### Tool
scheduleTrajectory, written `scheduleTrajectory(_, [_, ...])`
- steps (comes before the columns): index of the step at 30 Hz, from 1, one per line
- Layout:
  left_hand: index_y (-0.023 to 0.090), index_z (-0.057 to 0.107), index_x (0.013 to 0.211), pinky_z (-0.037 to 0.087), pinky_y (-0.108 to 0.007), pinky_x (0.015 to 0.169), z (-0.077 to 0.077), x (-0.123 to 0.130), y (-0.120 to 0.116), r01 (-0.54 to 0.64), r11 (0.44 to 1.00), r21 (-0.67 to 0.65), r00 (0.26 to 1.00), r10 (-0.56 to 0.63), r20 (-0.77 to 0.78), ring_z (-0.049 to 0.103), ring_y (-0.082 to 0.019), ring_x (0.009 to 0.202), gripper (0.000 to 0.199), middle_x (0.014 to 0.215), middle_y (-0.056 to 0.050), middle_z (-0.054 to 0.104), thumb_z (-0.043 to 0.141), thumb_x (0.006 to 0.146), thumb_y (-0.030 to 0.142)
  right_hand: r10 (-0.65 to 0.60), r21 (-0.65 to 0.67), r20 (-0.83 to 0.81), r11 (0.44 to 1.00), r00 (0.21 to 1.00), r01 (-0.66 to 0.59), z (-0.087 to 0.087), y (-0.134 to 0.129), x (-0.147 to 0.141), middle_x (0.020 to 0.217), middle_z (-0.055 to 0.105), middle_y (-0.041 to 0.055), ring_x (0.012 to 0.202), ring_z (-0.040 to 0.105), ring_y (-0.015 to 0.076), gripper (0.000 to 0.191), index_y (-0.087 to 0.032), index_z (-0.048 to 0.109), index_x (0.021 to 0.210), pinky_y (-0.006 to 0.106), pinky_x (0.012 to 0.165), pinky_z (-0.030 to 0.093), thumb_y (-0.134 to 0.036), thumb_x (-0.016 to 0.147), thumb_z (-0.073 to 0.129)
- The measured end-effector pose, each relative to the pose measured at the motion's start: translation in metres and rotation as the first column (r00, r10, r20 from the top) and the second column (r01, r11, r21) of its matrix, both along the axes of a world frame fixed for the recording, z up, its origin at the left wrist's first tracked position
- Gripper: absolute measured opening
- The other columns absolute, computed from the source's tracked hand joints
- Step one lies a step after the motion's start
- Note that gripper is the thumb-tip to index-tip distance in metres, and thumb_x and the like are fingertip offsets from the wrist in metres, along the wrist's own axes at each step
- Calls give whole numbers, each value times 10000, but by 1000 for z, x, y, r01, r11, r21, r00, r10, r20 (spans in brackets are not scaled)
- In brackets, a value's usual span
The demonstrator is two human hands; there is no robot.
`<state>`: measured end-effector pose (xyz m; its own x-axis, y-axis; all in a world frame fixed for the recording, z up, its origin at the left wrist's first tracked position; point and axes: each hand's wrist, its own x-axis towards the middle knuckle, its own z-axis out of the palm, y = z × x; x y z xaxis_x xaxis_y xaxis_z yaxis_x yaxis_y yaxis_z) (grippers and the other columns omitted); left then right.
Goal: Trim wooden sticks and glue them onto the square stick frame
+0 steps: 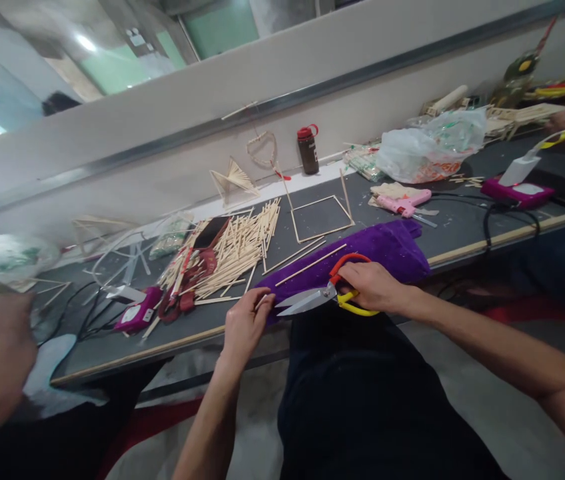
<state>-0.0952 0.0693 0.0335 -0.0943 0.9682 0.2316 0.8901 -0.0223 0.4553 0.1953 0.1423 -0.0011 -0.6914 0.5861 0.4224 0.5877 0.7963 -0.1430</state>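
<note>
My right hand (367,283) grips a pair of scissors (307,301) by its red and yellow handles. The blades are parted and point left, their tips close to the fingers of my left hand (246,320). That hand is pinched closed at the table's front edge; a small pale bit shows at its fingertips, too little to name. Beneath both hands spreads a purple cloth (387,250), with a thin wooden stick (311,265) lying on it. Behind the cloth stands a square stick frame (322,218) with two uprights.
A heap of wooden sticks (242,250) lies left, a phone (211,233) on it. A pink glue gun (405,201), plastic bag (427,150) and dark bottle (307,152) are farther back. Purple boxes (137,310) with cables sit on both sides. Other people's hands (5,320) work at both ends.
</note>
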Motion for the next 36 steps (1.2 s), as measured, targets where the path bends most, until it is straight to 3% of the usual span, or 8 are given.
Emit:
scheduleTrajectory(6, [187, 693, 1102, 480, -304, 873, -1, -6, 11, -34, 999, -34, 982, 27, -185, 664, -234, 1001, 348, 1096, -77, 710, 530, 899, 419, 73, -66, 25, 995, 997, -71, 13, -9, 2, 890, 653, 75, 742, 606, 183, 208, -146, 588, 991, 276, 636, 377, -275, 829, 591])
scheduleTrajectory(9, [179, 686, 1143, 481, -298, 860, 0, -9, 11, 5, 997, -82, 976, -22, -219, 662, -233, 995, 372, 1103, -85, 704, 527, 899, 410, -34, -136, -5, 990, 999, 33, 14, -5, 9, 840, 661, 47, 701, 617, 166, 213, -157, 562, 975, 257, 603, 377, -317, 836, 586])
scheduleTrajectory(12, [179, 673, 1167, 474, -283, 861, 3, -10, 10, 27, 992, -125, 979, -52, -197, 656, -217, 1001, 359, 1123, -75, 701, 528, 894, 362, -167, -100, 1, 981, 986, 166, 11, 3, 16, 832, 666, 91, 732, 635, 210, 249, -126, 557, 974, 279, 615, 386, -347, 858, 553])
scheduleTrajectory(16, [193, 670, 1185, 467, -281, 846, 7, -3, 13, -3, 986, -165, 967, -39, -251, 654, -218, 1001, 353, 1098, -72, 705, 479, 915, 316, -153, -66, 33, 986, 988, 155, 7, 12, 17, 902, 674, 125, 824, 642, 246, 322, -116, 556, 1039, 297, 673, 401, -378, 852, 566])
scheduleTrajectory(21, [180, 646, 1240, 462, -311, 842, 11, 12, 26, -88, 977, -194, 935, 14, -353, 655, -248, 988, 386, 1130, -108, 684, 440, 926, 269, -163, -74, 67, 983, 984, 168, 12, 15, 12, 851, 682, 103, 741, 641, 231, 303, -133, 559, 1006, 278, 603, 369, -383, 837, 583])
scheduleTrajectory(27, [173, 634, 1242, 450, -273, 902, 11, 3, 35, -33, 982, -188, 942, -33, -333, 637, -216, 1069, 383, 1184, -94, 679, 420, 938, 263, -163, -102, 8, 981, 987, 163, 13, 18, 11, 853, 680, 88, 687, 626, 213, 291, -159, 565, 972, 263, 562, 337, -379, 793, 630])
scheduleTrajectory(32, [206, 635, 1171, 469, -260, 822, 41, 15, 36, 12, 999, -45, 976, -22, -215, 654, -200, 1007, 348, 1092, -50, 711, 461, 932, 390, -221, -167, -173, 967, 960, 192, 8, 19, 19, 768, 636, 22, 603, 569, 152, 276, -188, 525, 940, 243, 555, 357, -433, 836, 600])
scheduleTrajectory(36, [232, 703, 959, 449, -285, 727, 70, 71, 54, 84, 996, 34, 892, -60, -448, 654, -214, 901, 302, 1001, -49, 687, 445, 942, 387, -340, -279, -535, 935, 774, 218, 3, 19, 27, 684, 557, -12, 561, 496, 128, 330, -199, 467, 894, 232, 543, 370, -508, 845, 572])
